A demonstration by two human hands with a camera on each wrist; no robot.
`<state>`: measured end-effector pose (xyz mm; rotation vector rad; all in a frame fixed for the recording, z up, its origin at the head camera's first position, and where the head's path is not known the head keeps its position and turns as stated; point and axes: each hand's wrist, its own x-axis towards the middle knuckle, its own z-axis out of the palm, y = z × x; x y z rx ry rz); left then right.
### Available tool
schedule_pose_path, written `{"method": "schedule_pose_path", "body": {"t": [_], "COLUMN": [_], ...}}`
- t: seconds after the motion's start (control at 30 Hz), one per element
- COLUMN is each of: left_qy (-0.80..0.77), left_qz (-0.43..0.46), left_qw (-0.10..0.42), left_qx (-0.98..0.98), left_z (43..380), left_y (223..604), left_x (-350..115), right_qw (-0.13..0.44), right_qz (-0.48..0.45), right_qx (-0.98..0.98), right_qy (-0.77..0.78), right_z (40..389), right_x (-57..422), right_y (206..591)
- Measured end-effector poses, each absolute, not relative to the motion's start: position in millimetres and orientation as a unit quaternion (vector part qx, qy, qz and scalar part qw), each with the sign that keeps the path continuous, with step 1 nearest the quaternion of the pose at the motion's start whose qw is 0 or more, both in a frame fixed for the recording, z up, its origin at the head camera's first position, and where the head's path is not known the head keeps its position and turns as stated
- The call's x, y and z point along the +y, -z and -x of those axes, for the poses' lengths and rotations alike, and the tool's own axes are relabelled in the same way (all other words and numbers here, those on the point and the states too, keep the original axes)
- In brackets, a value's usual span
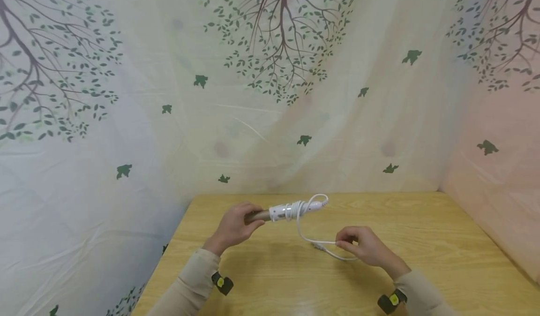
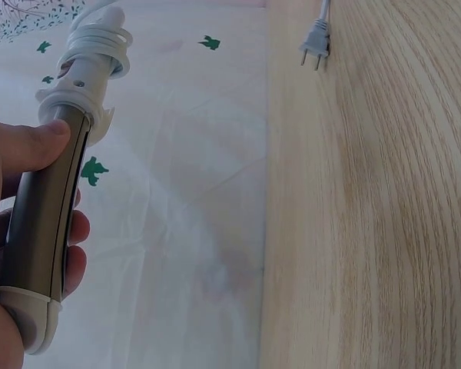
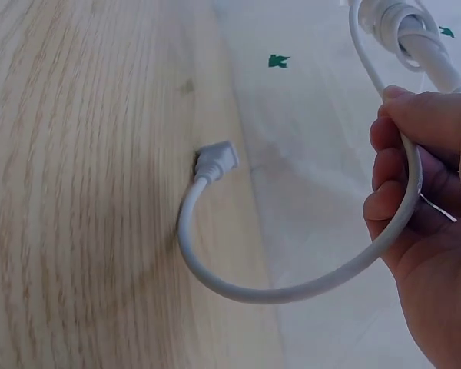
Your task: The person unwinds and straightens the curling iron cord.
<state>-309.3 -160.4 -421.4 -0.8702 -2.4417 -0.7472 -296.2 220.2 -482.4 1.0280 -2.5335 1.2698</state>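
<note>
My left hand (image 1: 234,226) grips a hair straightener (image 1: 277,212) by its gold-brown barrel, holding it above the table. In the left wrist view the thumb lies along the barrel (image 2: 44,207), with fingers wrapped behind it. White power cord (image 2: 100,42) is coiled several times around the white handle. From those coils a length runs across to my right hand (image 1: 367,248), which pinches it between thumb and fingers. The loose end curves beyond that hand and back to a two-pin plug (image 3: 217,160) near the tabletop; whether the plug touches the wood I cannot tell.
Beneath both hands is a light wood-grain table (image 1: 278,283). Behind it and at the sides hang pale sheets (image 1: 261,128) printed with trees and green leaves. Each wrist wears a dark strap-on camera, such as the left one (image 1: 222,283).
</note>
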Motion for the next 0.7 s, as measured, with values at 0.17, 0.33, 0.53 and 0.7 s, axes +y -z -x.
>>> {"method": "schedule_pose_path", "body": {"t": [0.17, 0.33, 0.53, 0.7], "left_qy": [0.27, 0.272, 0.273, 0.276], "left_qz": [0.314, 0.312, 0.31, 0.308], "left_qw": [0.221, 0.218, 0.218, 0.218], "left_qx": [-0.883, -0.884, -0.884, -0.884], "left_z": [309.3, 308.9, 308.9, 309.2], "left_y": [422.2, 424.8, 426.8, 426.1], "left_x": [-161.2, -161.8, -162.1, -162.2], "right_qw": [0.075, 0.085, 0.092, 0.102], "right_qz": [-0.351, -0.368, -0.393, -0.409], "right_qx": [-0.829, -0.819, -0.796, -0.777], "right_qy": [-0.428, -0.433, -0.451, -0.468], "right_z": [287.9, 280.8, 285.8, 284.8], "right_x": [214.9, 212.3, 216.2, 216.7], "right_y": [472.3, 464.6, 466.6, 461.1]}}
